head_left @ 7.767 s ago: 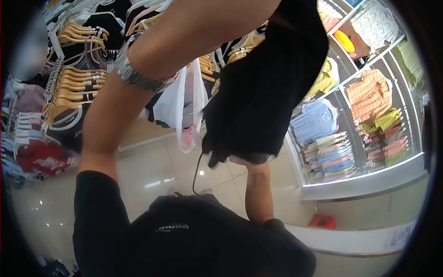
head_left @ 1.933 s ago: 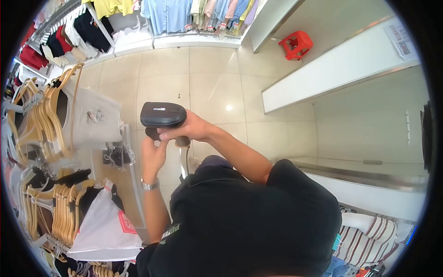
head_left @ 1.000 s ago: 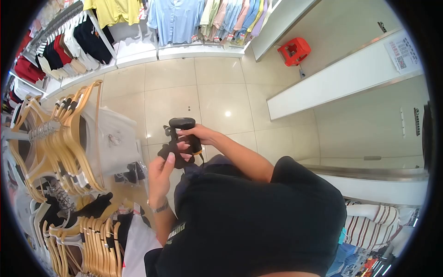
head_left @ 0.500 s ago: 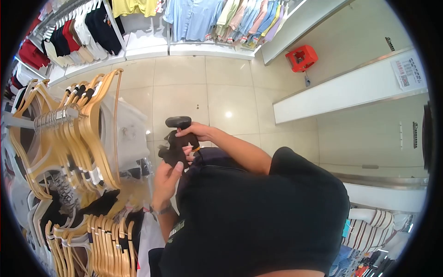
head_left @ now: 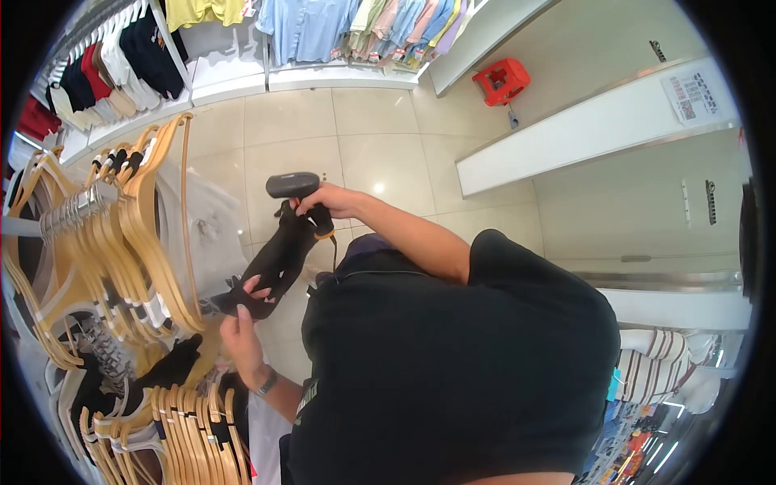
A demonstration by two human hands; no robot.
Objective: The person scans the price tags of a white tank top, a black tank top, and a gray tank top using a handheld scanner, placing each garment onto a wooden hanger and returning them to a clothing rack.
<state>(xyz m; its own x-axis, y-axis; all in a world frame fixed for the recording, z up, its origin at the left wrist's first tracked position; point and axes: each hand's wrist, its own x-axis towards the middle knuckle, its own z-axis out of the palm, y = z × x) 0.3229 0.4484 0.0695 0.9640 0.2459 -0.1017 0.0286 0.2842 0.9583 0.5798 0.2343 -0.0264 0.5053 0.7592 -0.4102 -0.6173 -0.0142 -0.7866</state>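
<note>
My right hand (head_left: 338,200) is closed around the handle of a black handheld barcode scanner (head_left: 293,185), whose cable leaves the bottom through a yellow-orange collar. A black garment (head_left: 281,249) is stretched between my hands; its upper end lies against my right fingers beside the scanner. Lower left, my left hand (head_left: 244,338) grips the garment's other end, fingers curled over the cloth, close to the hanging clothes. What kind of garment it is I cannot make out.
Wooden hangers (head_left: 153,234) crowd a metal rail on the left, with a white garment (head_left: 210,218) hanging there. More hangers (head_left: 190,428) stand below. Wall racks hold shirts (head_left: 303,28) at the back. A red stool (head_left: 503,81) and a white panel (head_left: 582,133) are on the right.
My left hand has moved down and left, pulling the bunched black garment out long. My right hand has shifted slightly up and left with the scanner. The whole view has shifted a little.
</note>
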